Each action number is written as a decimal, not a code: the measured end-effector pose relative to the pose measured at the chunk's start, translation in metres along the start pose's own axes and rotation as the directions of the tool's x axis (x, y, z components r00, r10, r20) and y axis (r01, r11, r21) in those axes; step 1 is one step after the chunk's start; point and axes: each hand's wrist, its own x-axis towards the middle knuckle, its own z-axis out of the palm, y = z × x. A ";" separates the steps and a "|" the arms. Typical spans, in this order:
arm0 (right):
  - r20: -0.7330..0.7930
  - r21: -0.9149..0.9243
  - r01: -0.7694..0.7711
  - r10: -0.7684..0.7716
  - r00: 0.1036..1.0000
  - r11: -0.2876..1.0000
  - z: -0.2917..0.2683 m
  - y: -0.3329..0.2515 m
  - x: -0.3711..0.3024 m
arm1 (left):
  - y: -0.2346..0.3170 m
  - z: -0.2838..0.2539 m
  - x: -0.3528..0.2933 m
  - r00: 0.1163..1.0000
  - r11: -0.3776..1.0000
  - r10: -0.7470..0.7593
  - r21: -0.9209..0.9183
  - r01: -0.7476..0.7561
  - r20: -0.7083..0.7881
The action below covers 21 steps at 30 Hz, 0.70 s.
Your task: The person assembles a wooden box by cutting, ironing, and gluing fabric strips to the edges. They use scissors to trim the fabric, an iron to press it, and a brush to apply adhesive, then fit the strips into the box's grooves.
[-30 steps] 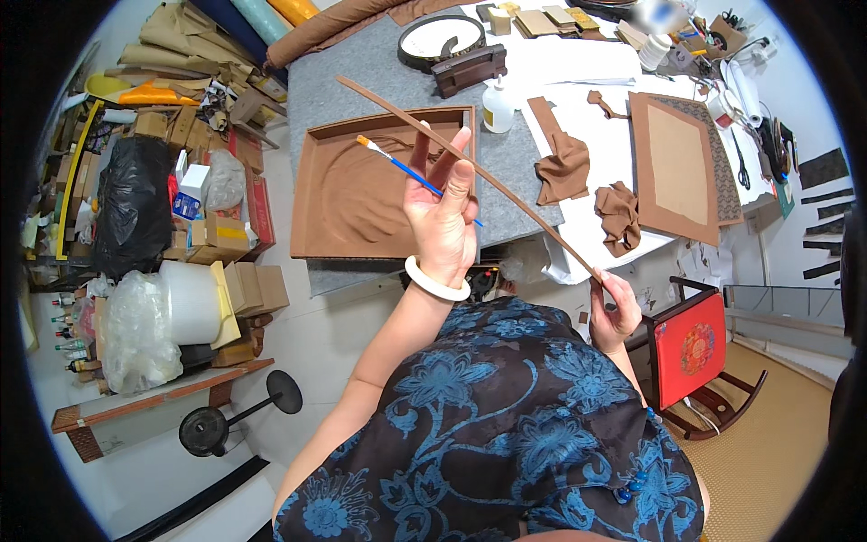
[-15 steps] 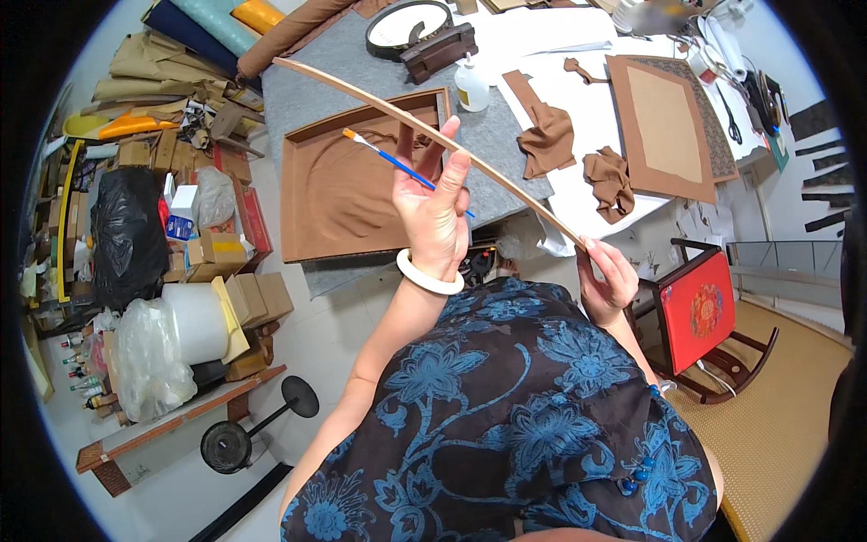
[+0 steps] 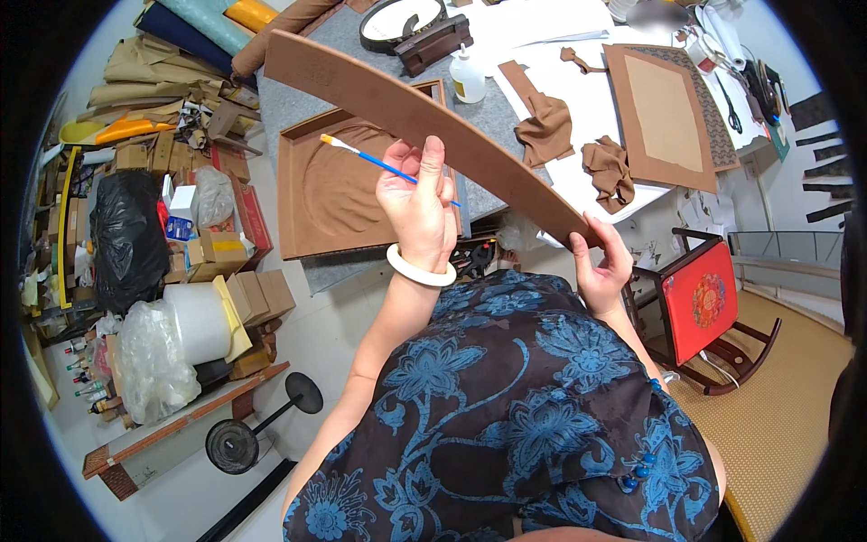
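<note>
A long, flat brown strip point(image 3: 397, 104) slants across in front of me, its broad face turned toward me. At its near right end, my right hand point(image 3: 603, 275) is closed on it, thumb on the edge. My left hand point(image 3: 420, 208) meets the lower edge near the middle, with the thumb against it. Between the fingers of this same hand runs a blue-handled paintbrush point(image 3: 384, 166), its pale bristles pointing left. Behind the left hand, on the grey table, lies a shallow brown tray point(image 3: 302, 212) with a round, wrinkled pattern inside; the strip and hand hide part of it.
A white squeeze bottle point(image 3: 468, 77) stands beyond the strip. To the right lie crumpled brown cloth pieces point(image 3: 546, 126) and a brown framed panel point(image 3: 664, 117). A red-seated chair point(image 3: 700, 289) is by my right arm. Boxes and bags point(image 3: 126, 235) crowd the left.
The strip has turned from edge-on to show its broad face. My left hand, with the paintbrush, has shifted slightly left; the right hand still grips the strip's end.
</note>
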 end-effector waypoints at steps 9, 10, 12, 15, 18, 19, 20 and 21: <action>0.319 -0.135 0.199 -0.148 0.936 0.971 0.024 -0.007 0.030 | 0.015 0.007 0.012 0.982 0.969 0.134 0.225 -0.101 -0.135; 0.312 -0.089 0.195 -0.159 0.937 0.977 0.029 -0.008 0.033 | 0.020 0.004 0.017 0.981 0.950 0.169 0.281 -0.135 -0.100; 0.292 -0.007 0.137 -0.129 0.948 0.991 0.037 -0.005 0.039 | 0.030 0.007 0.024 0.976 0.908 0.219 0.370 -0.197 -0.016; 0.260 0.036 0.109 -0.115 0.959 0.993 0.045 -0.019 0.056 | 0.042 0.000 0.036 0.977 0.866 0.205 0.454 -0.207 0.056; 0.255 0.089 0.078 -0.098 0.962 0.993 0.053 -0.026 0.064 | 0.046 -0.010 0.042 0.968 0.846 0.244 0.477 -0.240 0.055; 0.242 0.127 0.087 -0.116 0.963 0.988 0.062 -0.027 0.064 | 0.045 -0.010 0.043 0.964 0.832 0.266 0.497 -0.245 0.030; 0.228 0.165 0.096 -0.133 0.965 0.982 0.071 -0.030 0.063 | 0.043 -0.012 0.044 0.956 0.816 0.293 0.519 -0.254 0.008; 0.266 0.092 0.168 -0.187 0.946 0.981 0.080 -0.035 0.062 | 0.039 -0.015 0.045 0.947 0.798 0.322 0.543 -0.262 -0.017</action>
